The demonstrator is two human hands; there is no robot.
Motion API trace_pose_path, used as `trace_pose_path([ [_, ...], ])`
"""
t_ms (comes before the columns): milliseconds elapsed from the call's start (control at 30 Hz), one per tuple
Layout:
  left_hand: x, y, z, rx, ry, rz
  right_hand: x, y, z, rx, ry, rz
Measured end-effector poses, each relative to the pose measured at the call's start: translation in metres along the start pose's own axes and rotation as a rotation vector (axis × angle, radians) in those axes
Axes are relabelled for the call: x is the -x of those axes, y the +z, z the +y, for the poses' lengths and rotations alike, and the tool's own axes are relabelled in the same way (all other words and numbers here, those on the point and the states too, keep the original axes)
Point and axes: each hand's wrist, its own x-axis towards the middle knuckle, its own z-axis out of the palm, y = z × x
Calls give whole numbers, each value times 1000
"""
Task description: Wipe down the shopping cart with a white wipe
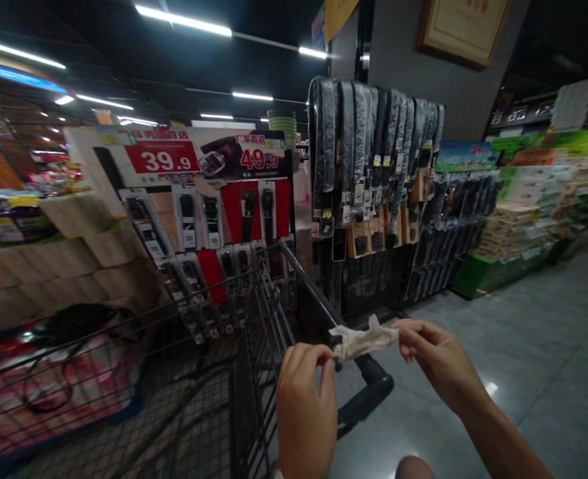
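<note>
Between my two hands, a crumpled off-white piece of thin material (362,340) is stretched out; whether it is tissue, cloth or a thin bag I cannot tell. My left hand (304,407) pinches its left end between thumb and fingers. At its right end, the fingertips of my right hand (436,359) are closed on it. Just beneath, the dark handle bar (314,293) of a shopping cart runs diagonally, apart from my right hand. To the left spreads the cart's black wire basket (254,332).
A pink package (99,372) with a black item on top shows through the wire at left. Beyond the cart stand a rack of packaged belts (214,219) and hanging plastic-wrapped belts (361,140). Stacked packs (513,226) line the right; grey floor (548,359) runs alongside.
</note>
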Motion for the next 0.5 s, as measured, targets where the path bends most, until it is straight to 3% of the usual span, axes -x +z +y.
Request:
trace_pose_path([
  [167,-11,-9,6,42,-46,14,-8,1,3,-147,-24,32],
  [267,-9,-9,5,7,-29,-43,-11,3,12,-139,-26,12],
  [400,-4,-8,0,-52,-35,-173,-6,7,22,199,-33,1],
  [500,-3,-8,0,-66,-40,-207,4,14,10,462,-258,95],
])
